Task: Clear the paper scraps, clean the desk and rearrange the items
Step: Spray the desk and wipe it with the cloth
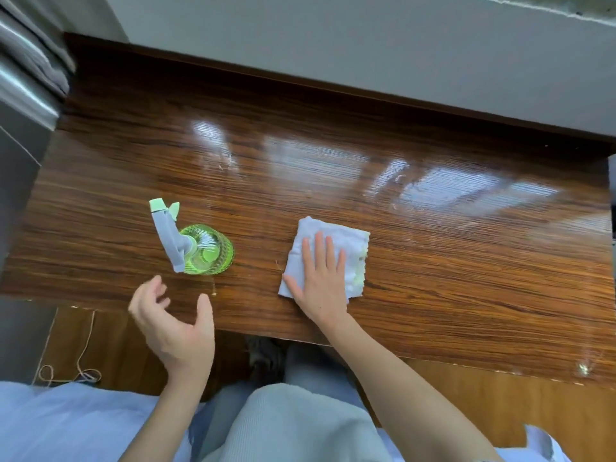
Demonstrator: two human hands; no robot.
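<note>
Wiping step: the right hand (321, 275) presses flat on the cloth (328, 258) near the desk (466, 248) front edge; the left hand (173, 321), open and empty, probably reaches for the spray bottle (196, 243) next.

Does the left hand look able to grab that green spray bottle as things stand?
Probably yes. The left hand is open and empty, just in front of the green spray bottle, with only bare desk between them. The right hand lies flat on the cloth, off to the side.
</note>
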